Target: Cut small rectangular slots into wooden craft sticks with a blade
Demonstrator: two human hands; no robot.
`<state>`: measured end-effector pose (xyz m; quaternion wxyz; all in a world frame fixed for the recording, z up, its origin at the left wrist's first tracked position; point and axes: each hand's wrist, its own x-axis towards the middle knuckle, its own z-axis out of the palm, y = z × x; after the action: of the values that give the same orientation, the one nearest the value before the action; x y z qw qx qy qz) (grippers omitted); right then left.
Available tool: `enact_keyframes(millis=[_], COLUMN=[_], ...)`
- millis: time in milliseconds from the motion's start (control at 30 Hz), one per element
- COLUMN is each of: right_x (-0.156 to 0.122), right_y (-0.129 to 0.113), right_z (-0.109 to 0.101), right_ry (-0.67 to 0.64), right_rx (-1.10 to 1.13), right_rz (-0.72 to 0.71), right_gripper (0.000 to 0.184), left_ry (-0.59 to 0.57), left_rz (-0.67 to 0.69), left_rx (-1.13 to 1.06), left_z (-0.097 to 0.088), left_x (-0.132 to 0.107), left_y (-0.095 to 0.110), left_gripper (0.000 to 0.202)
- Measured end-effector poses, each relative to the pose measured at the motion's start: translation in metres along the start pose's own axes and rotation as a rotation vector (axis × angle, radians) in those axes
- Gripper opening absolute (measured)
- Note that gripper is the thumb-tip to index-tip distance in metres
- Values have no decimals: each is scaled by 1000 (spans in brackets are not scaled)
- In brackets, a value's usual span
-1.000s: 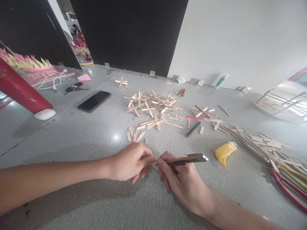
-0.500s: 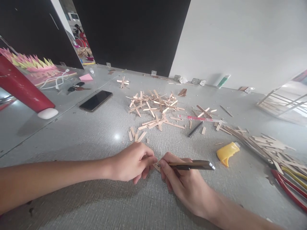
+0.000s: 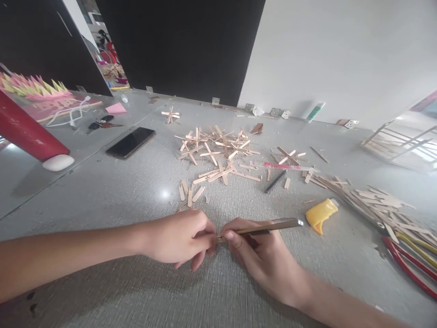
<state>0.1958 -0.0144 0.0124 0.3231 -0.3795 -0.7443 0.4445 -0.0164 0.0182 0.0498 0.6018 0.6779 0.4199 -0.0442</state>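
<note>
My left hand [image 3: 187,237] is closed, its thumb and fingers pinching a small wooden craft stick [image 3: 220,238], most of which is hidden. Close against it, my right hand [image 3: 259,255] grips a slim, pen-like tool [image 3: 283,224] with a dark, brassy body. The tool's tip is covered by the fingers, and its back end points right. The fingertips of both hands nearly meet, just above the grey table. Beyond my left hand lie several short cut stick pieces [image 3: 190,197], some notched. Farther back is a heap of sticks crossed into star shapes [image 3: 221,143].
On the right lie a yellow cutter [image 3: 321,215], red-handled pliers [image 3: 406,266] and a pile of loose sticks [image 3: 382,205]. A dark rod [image 3: 276,181] rests mid-table. Left are a phone [image 3: 131,142] and a red leg with a white foot [image 3: 58,162].
The tool in my right hand has tilted, its back end rising slightly. My hands have come a little closer together, and the whole view has shifted slightly.
</note>
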Motion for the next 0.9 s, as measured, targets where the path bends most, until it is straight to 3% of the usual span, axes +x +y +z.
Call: enact_keyframes(millis=[133, 367, 567, 767, 900], right_x=[0, -4, -7, -8, -6], right_y=[0, -1, -1, -6, 2], right_z=[1, 7, 13, 2, 1], right_ry=[28, 85, 145, 107, 138], right_rx=[-1, -15, -13, -75, 67], right_rz=[80, 109, 94, -6, 76], right_gripper=[35, 35, 31, 23, 26], left_ry=[46, 145, 173, 417, 334], left_rz=[11, 16, 37, 85, 85], left_rx=[-22, -33, -49, -178, -167], left_z=[5, 15, 19, 40, 39], left_x=[2, 1, -1, 0, 1], left_y=[-3, -9, -10, -24, -22], left_gripper=[29, 41, 37, 46, 36])
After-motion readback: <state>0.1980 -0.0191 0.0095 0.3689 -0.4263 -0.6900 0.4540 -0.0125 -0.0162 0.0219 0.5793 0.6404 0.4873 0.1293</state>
